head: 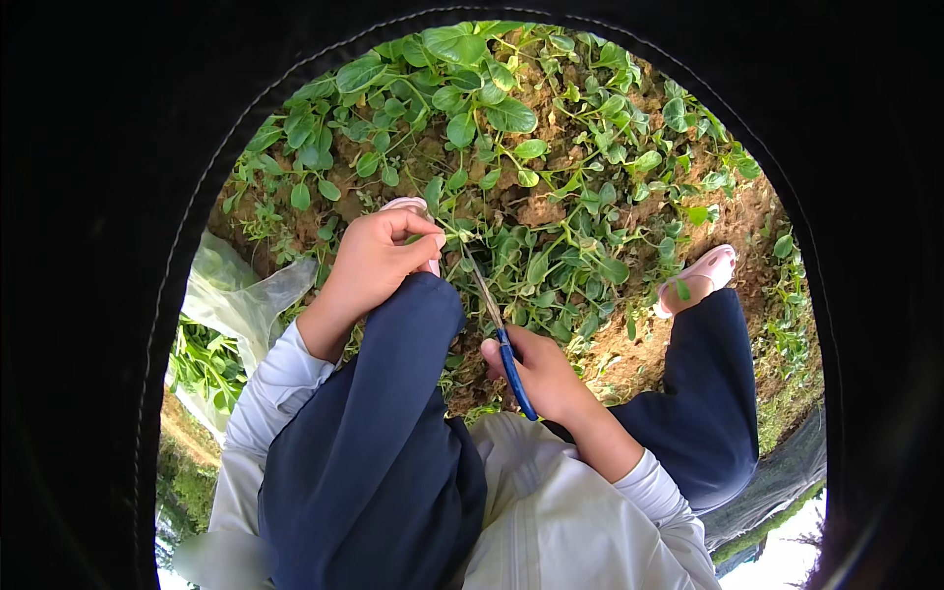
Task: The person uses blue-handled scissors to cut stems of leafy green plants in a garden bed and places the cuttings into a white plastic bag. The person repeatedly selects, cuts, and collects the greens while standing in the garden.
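Observation:
Between the thumb and fingers of my left hand [383, 254] is a small green plant [463, 234], pinched by its stem, with its pale base pointing right. My right hand [542, 369] grips a pair of scissors [487, 295] with blue handles and long, soiled metal blades. The blades point up and to the left, and their tips are close to the base of the held plant. Whether the tips touch it cannot be told. Below and right of the tips, a mass of leafy green plants [546, 273] covers the soil.
A clear plastic bag [243, 295] holding cut greens [206, 361] lies at my left. More leafy plants [457, 96] grow in the brown soil [538, 210] ahead. My bent legs in dark trousers [369, 442] frame the work area, with a pink clog [715, 265] on the right foot.

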`<state>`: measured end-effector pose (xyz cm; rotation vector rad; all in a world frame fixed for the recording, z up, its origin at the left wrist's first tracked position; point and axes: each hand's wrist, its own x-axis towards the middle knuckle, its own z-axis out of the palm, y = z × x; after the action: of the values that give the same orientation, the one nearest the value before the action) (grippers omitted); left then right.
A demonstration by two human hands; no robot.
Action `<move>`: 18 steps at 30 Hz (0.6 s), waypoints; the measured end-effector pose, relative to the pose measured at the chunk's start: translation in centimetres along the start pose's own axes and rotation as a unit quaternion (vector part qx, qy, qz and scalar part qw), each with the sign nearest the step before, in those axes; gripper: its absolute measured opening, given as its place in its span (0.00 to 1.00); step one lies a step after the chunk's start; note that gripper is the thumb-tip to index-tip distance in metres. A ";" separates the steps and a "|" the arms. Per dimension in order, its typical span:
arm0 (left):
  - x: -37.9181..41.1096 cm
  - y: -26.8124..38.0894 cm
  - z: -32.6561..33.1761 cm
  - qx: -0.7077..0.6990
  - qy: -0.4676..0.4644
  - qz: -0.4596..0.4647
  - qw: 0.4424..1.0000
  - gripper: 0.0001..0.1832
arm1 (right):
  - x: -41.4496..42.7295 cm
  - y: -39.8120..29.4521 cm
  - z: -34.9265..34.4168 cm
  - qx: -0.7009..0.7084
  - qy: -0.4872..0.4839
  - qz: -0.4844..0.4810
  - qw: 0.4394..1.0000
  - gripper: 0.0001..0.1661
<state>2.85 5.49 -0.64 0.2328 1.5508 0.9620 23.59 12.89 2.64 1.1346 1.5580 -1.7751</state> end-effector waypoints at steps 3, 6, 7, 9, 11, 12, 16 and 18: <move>0.6 -0.7 -0.2 -0.010 0.035 0.019 0.999 0.06 | -0.1 -0.3 -0.1 0.020 0.031 0.021 0.999 0.29; 0.7 -0.9 0.0 -0.027 0.046 0.039 0.998 0.06 | -0.1 -0.3 -0.2 0.012 0.033 0.004 0.999 0.28; 0.7 -0.9 0.1 -0.033 0.044 0.045 0.998 0.06 | 0.0 -0.3 -0.2 0.003 0.027 -0.008 1.000 0.28; 0.7 -0.5 0.6 -0.018 0.024 0.051 0.998 0.05 | -0.1 -0.8 -0.4 -0.016 0.010 0.004 1.000 0.29; 0.7 -0.4 0.9 0.012 0.011 0.059 0.998 0.05 | -0.1 -0.9 -0.4 -0.022 0.009 0.021 0.999 0.29; 0.8 -0.6 0.9 0.033 0.011 0.065 0.997 0.05 | 0.0 -0.9 -0.5 -0.036 0.009 0.018 0.999 0.30; 0.9 -0.5 1.1 0.069 0.018 0.077 0.994 0.05 | -0.1 -0.6 -0.7 -0.035 0.011 0.014 0.999 0.32; 0.9 -0.4 1.3 0.082 0.024 0.077 0.993 0.05 | -0.2 -0.6 -0.8 -0.025 0.015 0.015 0.999 0.32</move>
<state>3.97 6.42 -1.48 0.4527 1.6765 0.9658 23.37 13.76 3.16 1.1602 1.5849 -1.6975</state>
